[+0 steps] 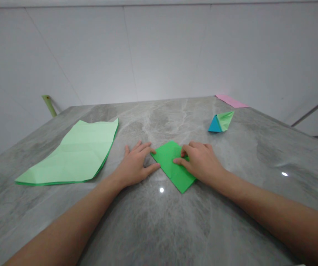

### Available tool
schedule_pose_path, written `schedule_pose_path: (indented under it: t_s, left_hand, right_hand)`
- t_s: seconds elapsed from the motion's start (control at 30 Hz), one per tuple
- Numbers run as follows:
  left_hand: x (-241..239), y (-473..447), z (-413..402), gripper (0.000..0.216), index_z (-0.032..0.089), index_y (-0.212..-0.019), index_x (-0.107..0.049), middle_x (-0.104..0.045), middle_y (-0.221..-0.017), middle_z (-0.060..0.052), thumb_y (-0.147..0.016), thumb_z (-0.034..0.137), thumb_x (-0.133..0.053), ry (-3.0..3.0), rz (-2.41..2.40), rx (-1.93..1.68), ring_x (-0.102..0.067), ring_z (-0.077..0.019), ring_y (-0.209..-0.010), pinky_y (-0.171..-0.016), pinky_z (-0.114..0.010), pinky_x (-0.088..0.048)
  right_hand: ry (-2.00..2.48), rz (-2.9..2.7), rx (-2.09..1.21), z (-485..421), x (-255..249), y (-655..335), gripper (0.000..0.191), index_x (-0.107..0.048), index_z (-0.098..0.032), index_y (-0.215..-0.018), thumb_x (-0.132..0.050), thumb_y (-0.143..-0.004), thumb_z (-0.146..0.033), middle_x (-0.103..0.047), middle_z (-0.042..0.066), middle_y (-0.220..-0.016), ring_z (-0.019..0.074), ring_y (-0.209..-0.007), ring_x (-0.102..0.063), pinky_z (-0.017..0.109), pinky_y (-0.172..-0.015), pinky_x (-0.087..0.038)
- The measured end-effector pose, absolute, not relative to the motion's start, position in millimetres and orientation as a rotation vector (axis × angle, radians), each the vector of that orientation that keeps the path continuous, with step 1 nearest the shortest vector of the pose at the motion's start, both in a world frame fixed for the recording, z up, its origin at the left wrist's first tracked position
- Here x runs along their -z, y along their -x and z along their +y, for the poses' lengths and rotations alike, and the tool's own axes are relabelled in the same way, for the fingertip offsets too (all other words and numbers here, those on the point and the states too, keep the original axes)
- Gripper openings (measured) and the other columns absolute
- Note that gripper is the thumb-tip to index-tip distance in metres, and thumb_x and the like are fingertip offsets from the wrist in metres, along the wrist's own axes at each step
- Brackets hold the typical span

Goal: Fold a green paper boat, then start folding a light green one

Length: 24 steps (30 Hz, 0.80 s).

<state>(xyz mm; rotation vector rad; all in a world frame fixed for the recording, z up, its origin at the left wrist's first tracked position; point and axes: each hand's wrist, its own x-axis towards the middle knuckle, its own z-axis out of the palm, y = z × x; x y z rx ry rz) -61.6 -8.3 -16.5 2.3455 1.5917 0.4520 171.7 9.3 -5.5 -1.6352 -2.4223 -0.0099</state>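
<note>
Right hand [199, 159], grip unclear, is laid across the right side of green paper [169, 164] slanting far-left to near-right, its left edge touched by the spread left hand [135, 163].

Left hand [133, 166]: bare, with slim fingers. Left forearm [77, 216], behind that hand: bare, widens away from it. Right hand [202, 160]: bare, slim-fingered. Right forearm [267, 205], behind that hand: bare, likewise widens.

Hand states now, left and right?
Left hand: open, fingers spread, thumb and index at the left edge of the folded green paper.
Right hand: fingers curled over the paper's right side; whether it pinches can't be told.
</note>
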Motion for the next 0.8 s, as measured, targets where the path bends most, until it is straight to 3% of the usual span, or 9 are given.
schedule_pose_path:
  t_s: [0.17,0.5,0.67,0.8]
  left_hand:
    - [20.3,61.5,-7.6,0.034,0.023,-0.109,-0.058,-0.043,-0.151,-0.011,-0.086,0.047,-0.063,-2.313,1.585,-0.489,-0.025,-0.0422,-0.144,-0.105,-0.079,-0.011]
    - [17.3,59.2,-7.6,0.029,0.022,-0.103,-0.058,-0.043,-0.151,-0.013,-0.084,0.043,-0.066,-2.272,1.585,-0.501,-0.023,-0.0436,-0.144,-0.104,-0.080,-0.008]
    - [16.8,59.5,-8.6,0.030,0.021,-0.101,-0.058,-0.042,-0.151,-0.015,-0.085,0.045,-0.064,-2.291,1.568,-0.487,-0.023,-0.0445,-0.144,-0.104,-0.080,-0.009]
    - [18.3,59.6,-8.0,0.037,0.022,-0.112,-0.057,-0.043,-0.150,-0.013,-0.086,0.048,-0.061,-2.292,1.604,-0.501,-0.026,-0.0433,-0.143,-0.105,-0.079,-0.010]
  right_hand:
    - [1.655,-2.423,0.096,8.5,8.8,-172.2,0.035,-0.065,-0.018,-0.092,-0.064,-0.085,-0.052,-0.065,0.012,-0.097,0.0301,-0.095,-0.061,0.040,-0.078,-0.040]
    - [1.764,-2.346,-0.107,3.7,3.0,-169.5,0.056,-0.061,-0.015,-0.108,-0.069,-0.076,-0.061,-0.071,0.012,-0.098,0.0340,-0.094,-0.066,0.045,-0.081,-0.039]
    - [1.720,-2.373,-0.192,5.8,3.7,-168.3,0.030,-0.065,-0.019,-0.093,-0.069,-0.082,-0.046,-0.073,0.007,-0.091,0.0318,-0.094,-0.065,0.043,-0.082,-0.036]
    - [1.614,-2.358,-0.241,7.7,6.5,-166.8,0.013,-0.064,-0.019,-0.081,-0.067,-0.087,-0.031,-0.072,0.004,-0.085,0.0261,-0.089,-0.064,0.041,-0.082,-0.035]
